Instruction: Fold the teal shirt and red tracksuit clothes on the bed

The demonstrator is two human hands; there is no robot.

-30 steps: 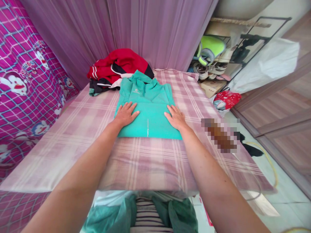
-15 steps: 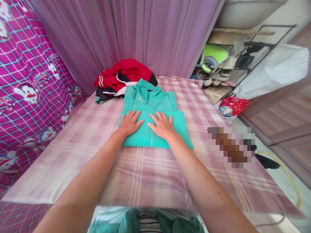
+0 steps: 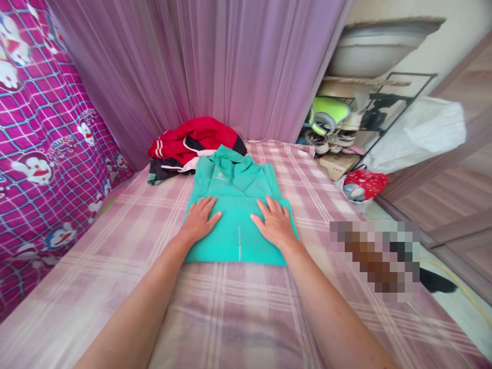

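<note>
A teal collared jacket lies folded on the plaid bedsheet, its lower part turned up and its collar at the far end. On the left side of the folded part my left hand rests flat, fingers spread. My right hand lies flat on the right side of the same fold, with its fingers apart. Both palms press on the cloth and neither grips it. A small light logo shows on the chest, and pale lettering runs down the folded panel.
Behind the jacket is a heap of red and black clothing, touching its collar end. A purple curtain hangs behind the bed, and a pink cartoon cloth hangs at left. Right stand a shoe rack and a blurred-out patch on the bed edge.
My hands have slid apart toward the two side edges of the jacket's fold, staying flat. The view has tilted up, so everything sits lower in the picture.
</note>
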